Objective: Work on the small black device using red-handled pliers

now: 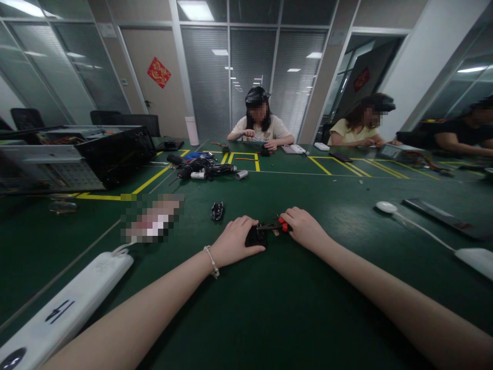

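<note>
Computer case [57,162], just one, takes up the far left of the green table [308,318]; nearer me lies one long white device [88,282]. Next comes a dark heap of tools [198,167], too tangled to count, then one small black-and-silver piece [217,211] near my left hand [234,239]. That hand grips one small black part [256,237] on the tabletop, and one pair of red-handled pliers [274,226], clasped in my right hand [306,226], reaches to it. Rightward lies one white mouse-shaped thing [386,207]; three people [262,128] sit across.
</note>
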Demonstrator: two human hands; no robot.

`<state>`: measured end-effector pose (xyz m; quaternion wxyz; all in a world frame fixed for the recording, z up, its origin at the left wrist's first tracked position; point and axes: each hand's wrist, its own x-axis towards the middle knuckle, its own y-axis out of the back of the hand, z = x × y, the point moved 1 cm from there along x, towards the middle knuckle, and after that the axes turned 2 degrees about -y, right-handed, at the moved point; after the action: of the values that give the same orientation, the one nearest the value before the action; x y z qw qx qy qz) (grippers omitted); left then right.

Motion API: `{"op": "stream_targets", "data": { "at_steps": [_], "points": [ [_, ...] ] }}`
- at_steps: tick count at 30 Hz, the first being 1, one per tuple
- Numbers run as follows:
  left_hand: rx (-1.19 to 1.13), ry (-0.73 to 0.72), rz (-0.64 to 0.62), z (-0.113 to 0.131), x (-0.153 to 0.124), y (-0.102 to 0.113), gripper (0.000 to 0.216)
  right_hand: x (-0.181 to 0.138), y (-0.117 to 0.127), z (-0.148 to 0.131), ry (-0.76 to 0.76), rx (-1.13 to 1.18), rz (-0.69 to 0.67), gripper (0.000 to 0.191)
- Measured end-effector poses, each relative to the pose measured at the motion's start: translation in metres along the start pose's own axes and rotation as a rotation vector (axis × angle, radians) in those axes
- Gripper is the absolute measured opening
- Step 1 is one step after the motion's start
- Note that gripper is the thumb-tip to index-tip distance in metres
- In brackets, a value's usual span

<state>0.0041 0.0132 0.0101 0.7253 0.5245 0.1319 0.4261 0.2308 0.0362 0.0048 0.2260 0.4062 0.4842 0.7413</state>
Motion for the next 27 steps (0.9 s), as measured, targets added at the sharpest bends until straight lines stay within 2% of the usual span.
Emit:
{"op": "stream_targets", "data": {
  "at_steps": [27],
  "points": [
    [-0.003,0.01,-0.013,0.0009,0.0002,0.0007,0.056,0.0001,0.0023,-0.0012,-0.01,0.011,-0.013,0.033]
  ]
}}
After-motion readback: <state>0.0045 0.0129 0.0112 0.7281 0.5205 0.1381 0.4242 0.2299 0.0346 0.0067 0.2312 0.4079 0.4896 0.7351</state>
